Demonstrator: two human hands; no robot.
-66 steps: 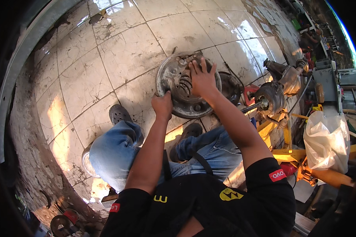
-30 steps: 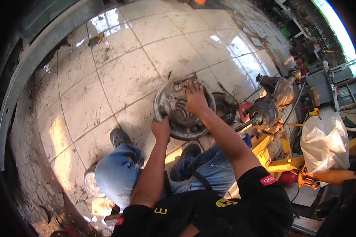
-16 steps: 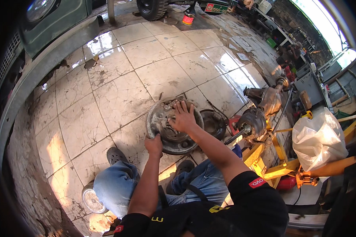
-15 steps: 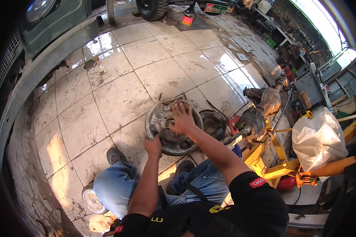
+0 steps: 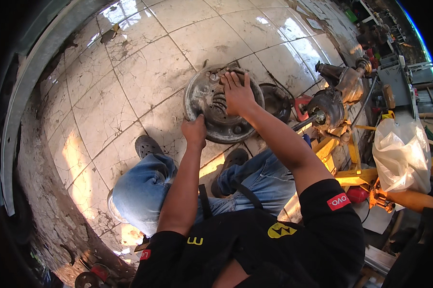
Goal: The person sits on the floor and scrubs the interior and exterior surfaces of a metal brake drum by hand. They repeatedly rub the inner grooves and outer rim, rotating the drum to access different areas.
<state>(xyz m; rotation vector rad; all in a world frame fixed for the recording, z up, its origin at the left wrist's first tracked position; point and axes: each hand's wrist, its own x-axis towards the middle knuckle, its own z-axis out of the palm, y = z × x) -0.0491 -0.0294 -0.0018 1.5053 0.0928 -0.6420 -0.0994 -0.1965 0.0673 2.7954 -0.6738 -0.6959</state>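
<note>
A round, grimy metal brake backing plate (image 5: 210, 113) lies on the floor in front of my feet, with a raised rim and dark curved shapes near its middle. My left hand (image 5: 195, 130) grips its near left rim, thumb on top and the other fingers out of sight below. On the right part of the plate, my right hand (image 5: 238, 96) rests flat with its fingers stretched out and thumb apart, covering some of the surface. A second dark round metal part (image 5: 276, 103) sits against the plate's right side.
A greasy axle housing (image 5: 348, 84) stands to the right beside yellow metal stands (image 5: 353, 177). A translucent plastic bag (image 5: 401, 153) hangs at the far right. On the left runs a grey metal bumper (image 5: 22, 91). Cracked white tiles (image 5: 144, 62) cover the floor.
The view has tipped downward, so the plate appears higher and the vehicles at the top are mostly out of sight. My right hand's fingers have drawn closer together; my left keeps its grip.
</note>
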